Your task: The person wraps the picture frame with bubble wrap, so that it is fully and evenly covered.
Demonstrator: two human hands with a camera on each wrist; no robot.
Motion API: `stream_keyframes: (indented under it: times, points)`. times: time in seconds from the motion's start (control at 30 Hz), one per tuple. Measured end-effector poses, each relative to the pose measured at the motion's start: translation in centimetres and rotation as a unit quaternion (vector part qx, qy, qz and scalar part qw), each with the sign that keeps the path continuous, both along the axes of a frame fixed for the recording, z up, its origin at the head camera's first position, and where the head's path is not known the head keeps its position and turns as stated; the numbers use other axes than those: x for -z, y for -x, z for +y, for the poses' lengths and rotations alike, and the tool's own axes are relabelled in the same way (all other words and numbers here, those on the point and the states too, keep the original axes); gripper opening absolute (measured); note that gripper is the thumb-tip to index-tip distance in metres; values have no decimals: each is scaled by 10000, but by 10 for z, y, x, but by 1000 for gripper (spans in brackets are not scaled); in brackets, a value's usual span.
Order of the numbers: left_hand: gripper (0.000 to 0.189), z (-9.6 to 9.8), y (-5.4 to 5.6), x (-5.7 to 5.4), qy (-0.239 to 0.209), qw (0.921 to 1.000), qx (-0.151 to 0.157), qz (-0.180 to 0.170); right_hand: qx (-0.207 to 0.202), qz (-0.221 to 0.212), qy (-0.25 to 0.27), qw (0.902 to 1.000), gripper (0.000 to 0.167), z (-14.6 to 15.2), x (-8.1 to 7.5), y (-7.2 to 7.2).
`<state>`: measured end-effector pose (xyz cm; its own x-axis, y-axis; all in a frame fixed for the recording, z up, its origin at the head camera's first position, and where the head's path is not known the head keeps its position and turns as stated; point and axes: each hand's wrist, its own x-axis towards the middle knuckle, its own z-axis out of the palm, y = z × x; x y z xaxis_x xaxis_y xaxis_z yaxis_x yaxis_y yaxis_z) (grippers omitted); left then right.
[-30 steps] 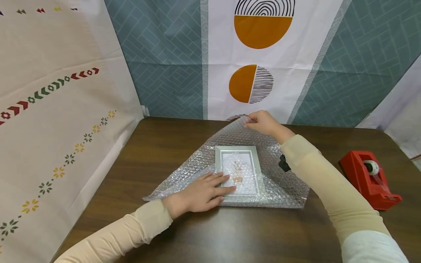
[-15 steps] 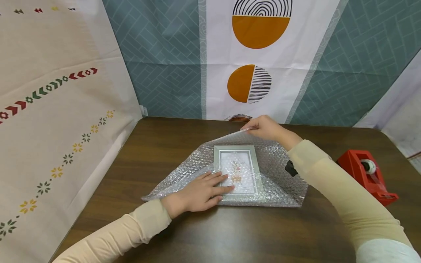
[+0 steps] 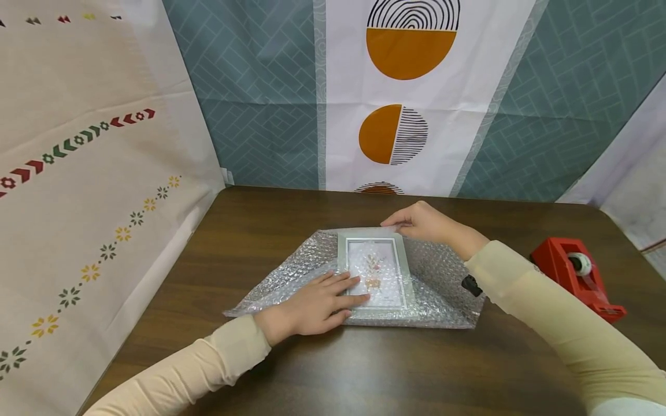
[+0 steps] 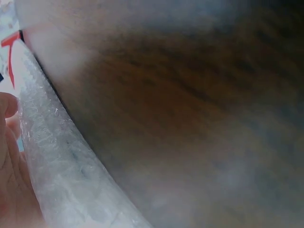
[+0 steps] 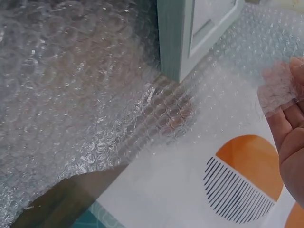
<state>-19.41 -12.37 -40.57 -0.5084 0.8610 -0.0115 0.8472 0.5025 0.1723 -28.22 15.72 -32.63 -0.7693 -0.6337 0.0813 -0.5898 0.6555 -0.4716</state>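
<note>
One picture frame (image 3: 377, 266) is noted on one bubble-wrap sheet (image 3: 437, 268), short of the surface's (image 3: 260, 231) far edge, overlaid by the left hand (image 3: 319, 303), fingers apart. The sheet is pinched by the right hand (image 3: 432, 223). One tape dispenser (image 3: 587, 296) is logged rightward.

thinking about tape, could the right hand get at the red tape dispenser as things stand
Probably yes: the red tape dispenser stands just past the right sleeve and nothing visible blocks it, but the right hand would first have to release the bubble wrap.

Left grip (image 3: 318, 306) flat, right grip (image 3: 430, 225) farther forward in a pinch.
</note>
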Motion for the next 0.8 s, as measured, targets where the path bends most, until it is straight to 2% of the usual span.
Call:
stream_keyframes:
  times: [0.17, 0.43, 0.8]
  points:
    - [45, 1, -1, 0, 72, 10000, -14, 14, -233, 220, -103, 9994, 29, 2, 6, -7]
    - [45, 0, 0, -1, 96, 9999, -23, -53, -529, 228, -271, 9980, 31, 1, 15, -20]
    - [45, 0, 2, 1, 38, 9998, -2, -199, -783, 526, -434, 9946, 26, 0, 26, -31]
